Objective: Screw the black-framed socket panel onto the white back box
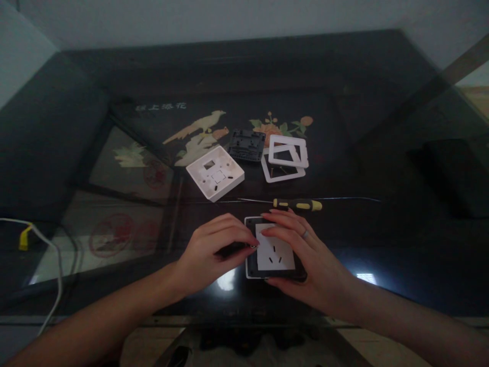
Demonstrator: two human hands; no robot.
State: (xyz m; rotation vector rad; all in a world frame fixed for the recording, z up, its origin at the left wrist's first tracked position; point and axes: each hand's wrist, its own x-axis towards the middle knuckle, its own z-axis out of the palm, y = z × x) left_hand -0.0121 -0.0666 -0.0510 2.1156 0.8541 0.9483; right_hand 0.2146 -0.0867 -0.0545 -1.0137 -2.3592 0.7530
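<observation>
A wall socket [275, 250] with a white face and dark surround lies on the table in front of me, in a white box whose rim shows at its left edge. My right hand [296, 239] is wrapped around its right side, fingers over the top edge and thumb at the bottom. At the socket's left edge, the thumb and index finger of my left hand [225, 243] pinch a tiny shiny piece that looks like a screw [252, 246], mostly hidden. Just beyond my right fingers lies a yellow-and-black screwdriver [298, 205], its shaft pointing left.
Farther back sit a white mounting box [216, 174], a dark socket back part [246, 145] and two overlapping white frames [288, 151], with small screws visible inside them. A white cable [59, 265] hangs at the left. A dark object [454, 176] lies on the right of the glossy table.
</observation>
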